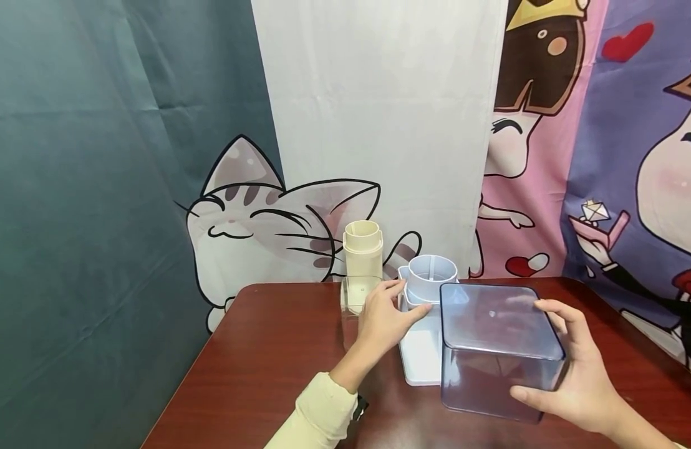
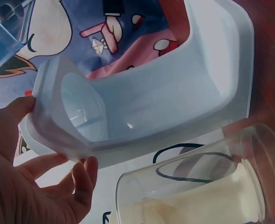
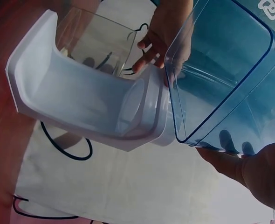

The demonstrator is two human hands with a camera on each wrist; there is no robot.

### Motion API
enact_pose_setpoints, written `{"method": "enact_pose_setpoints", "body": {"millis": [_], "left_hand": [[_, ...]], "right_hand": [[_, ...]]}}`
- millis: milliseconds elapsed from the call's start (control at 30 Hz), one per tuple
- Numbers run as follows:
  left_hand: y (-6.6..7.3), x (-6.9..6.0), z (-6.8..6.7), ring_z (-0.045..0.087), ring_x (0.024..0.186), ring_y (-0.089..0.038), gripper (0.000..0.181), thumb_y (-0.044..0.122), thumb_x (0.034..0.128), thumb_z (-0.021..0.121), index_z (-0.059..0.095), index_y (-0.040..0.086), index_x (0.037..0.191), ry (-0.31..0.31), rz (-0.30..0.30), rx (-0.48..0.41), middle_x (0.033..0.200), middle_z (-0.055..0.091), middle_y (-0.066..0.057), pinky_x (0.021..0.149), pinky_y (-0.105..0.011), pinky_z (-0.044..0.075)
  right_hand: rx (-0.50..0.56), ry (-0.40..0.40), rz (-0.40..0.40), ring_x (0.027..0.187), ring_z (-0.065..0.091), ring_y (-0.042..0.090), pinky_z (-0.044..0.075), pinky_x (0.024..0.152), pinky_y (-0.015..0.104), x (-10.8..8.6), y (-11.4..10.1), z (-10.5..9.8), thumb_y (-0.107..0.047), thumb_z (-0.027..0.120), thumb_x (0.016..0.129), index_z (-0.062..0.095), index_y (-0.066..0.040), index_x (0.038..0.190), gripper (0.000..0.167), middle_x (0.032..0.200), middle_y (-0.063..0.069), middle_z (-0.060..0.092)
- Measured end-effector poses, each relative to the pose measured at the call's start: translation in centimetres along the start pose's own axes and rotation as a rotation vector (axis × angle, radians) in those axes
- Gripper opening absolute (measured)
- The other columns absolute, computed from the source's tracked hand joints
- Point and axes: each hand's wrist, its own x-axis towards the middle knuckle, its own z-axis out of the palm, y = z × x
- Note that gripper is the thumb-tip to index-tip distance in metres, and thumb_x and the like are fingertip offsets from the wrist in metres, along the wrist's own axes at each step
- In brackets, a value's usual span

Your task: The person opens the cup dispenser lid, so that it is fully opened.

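Observation:
A pale blue plastic stand (image 1: 423,358) with a round collar on top stands upright on the table. My left hand (image 1: 383,318) grips its upper part, thumb on one side and fingertips on the other, as the left wrist view shows. In my right hand (image 1: 587,368) I hold a see-through blue square container (image 1: 494,321) by its side, thumb and fingers apart around it. The container is in front of the stand and to its right, and it hides part of the stand. Its open rim shows in the right wrist view, facing the stand's top.
Left of the stand is a cream-coloured piece (image 1: 363,252) with a similar round collar. A clear container (image 2: 189,161) stands by its lower part, partly behind my left hand. The brown table (image 1: 256,355) ends at a printed curtain (image 1: 390,125).

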Motion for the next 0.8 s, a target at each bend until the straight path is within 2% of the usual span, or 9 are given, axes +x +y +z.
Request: {"method": "enact_pose_setpoints", "body": {"millis": [167,333,400,600,700,800], "left_hand": [[0.4,1.4,0.0,0.061,0.113,-0.02,0.069,0.058,0.0765,0.076,0.065,0.021,0.133,-0.031,-0.029,0.05,0.127,0.064,0.001,0.084,-0.041,0.051],[0.2,2.6,-0.2,0.062,0.104,-0.019,0.07,0.06,0.0727,0.078,0.066,0.025,0.132,-0.065,-0.105,0.036,0.117,0.068,0.0,0.073,-0.037,0.05],[-0.1,3.1,-0.1,0.063,0.104,-0.018,0.07,0.061,0.0706,0.079,0.066,0.027,0.131,-0.078,-0.129,0.03,0.117,0.069,-0.001,0.072,-0.036,0.051],[-0.9,4.3,0.3,0.065,0.099,-0.014,0.07,0.061,0.0688,0.081,0.067,0.031,0.13,-0.116,-0.163,-0.002,0.109,0.073,0.005,0.07,-0.034,0.051],[-0.9,4.8,0.5,0.065,0.098,-0.013,0.07,0.063,0.0694,0.079,0.066,0.033,0.131,-0.122,-0.175,0.032,0.105,0.073,0.008,0.07,-0.034,0.049],[-0.9,5.4,0.5,0.064,0.093,-0.013,0.069,0.064,0.0707,0.078,0.065,0.035,0.132,-0.127,-0.184,0.096,0.099,0.072,0.01,0.068,-0.034,0.048]], "right_hand": [[-0.026,-0.003,-0.001,0.115,0.056,0.014,0.049,0.085,0.014,0.2,0.4,-0.1,0.024,0.086,0.038,0.028,0.016,0.135,0.114,0.132,0.012,0.05],[-0.01,-0.015,0.032,0.11,0.06,0.013,0.051,0.082,0.015,0.1,0.8,0.1,0.028,0.083,0.039,0.028,0.013,0.137,0.113,0.132,0.01,0.053],[-0.037,-0.014,0.071,0.108,0.06,0.012,0.052,0.08,0.016,0.0,0.7,0.2,0.029,0.081,0.04,0.028,0.011,0.138,0.112,0.131,0.009,0.052],[-0.221,-0.037,0.227,0.107,0.056,0.007,0.053,0.077,0.017,-0.4,0.3,0.8,0.025,0.083,0.045,0.025,0.009,0.139,0.111,0.131,-0.001,0.05],[-0.243,-0.063,0.223,0.109,0.055,0.006,0.052,0.079,0.017,-0.4,0.6,0.7,0.024,0.084,0.047,0.024,0.011,0.138,0.11,0.132,-0.002,0.05],[-0.218,-0.073,0.225,0.11,0.055,0.006,0.053,0.079,0.018,-0.4,1.2,0.8,0.024,0.083,0.049,0.024,0.01,0.14,0.11,0.133,-0.002,0.05]]}}
